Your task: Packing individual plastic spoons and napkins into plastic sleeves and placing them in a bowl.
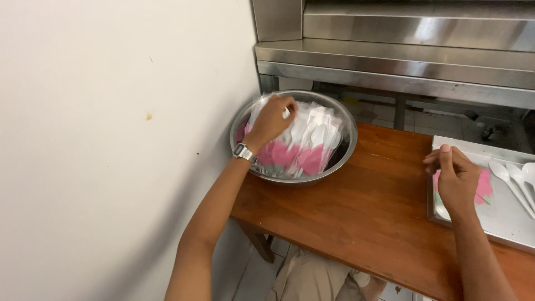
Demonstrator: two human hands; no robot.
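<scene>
My left hand (273, 118) curls closed on a wrapped spoon packet (312, 136) inside the steel bowl (345, 153); light, crinkly, slippery, so I'd pinch mid-packet. Right of the bowl, right hand (454, 178) pinches pink napkin (484, 187).

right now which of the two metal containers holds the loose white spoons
The flat metal tray under the right hand; the round bowl by the wall holds wrapped packets.

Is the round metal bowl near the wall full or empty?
Full. The round metal bowl is heaped with clear packets of white spoons and pink napkins; the left hand rests on the pile.
</scene>
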